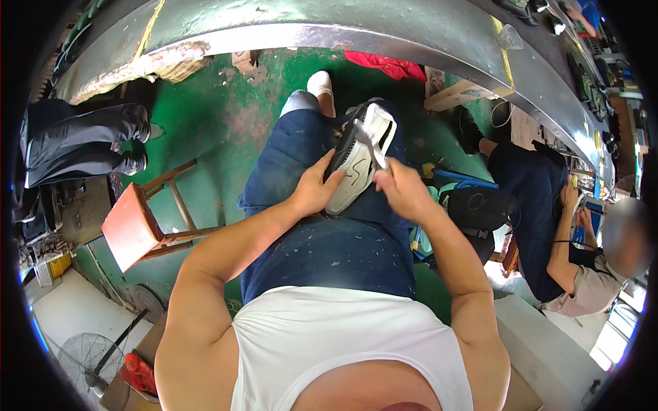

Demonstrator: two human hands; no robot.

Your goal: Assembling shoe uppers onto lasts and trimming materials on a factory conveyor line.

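Across my lap lies a shoe [353, 177] with its pale sole facing up. Dark curved lines mark the heel half, and a black upper shows along its left side. My left hand [317, 185] grips the shoe's left edge near the heel, thumb on the sole. My right hand [403, 190] is closed round a silver metal hand tool [374, 149], hammer-like in shape, which slants over the middle of the sole. The fist hides much of its grip, so I cannot tell its exact kind. Dark blue cloth [329, 257] covers my lap beneath the shoe.
Ahead runs a long metal-edged workbench [329, 35]. To the left stands an orange-topped stool [130, 226], with another person's dark-trousered legs [89, 140] beyond. A black bag [476, 209] is by my right knee; farther right sits a co-worker [534, 219]. A fan [89, 370] stands lower left.
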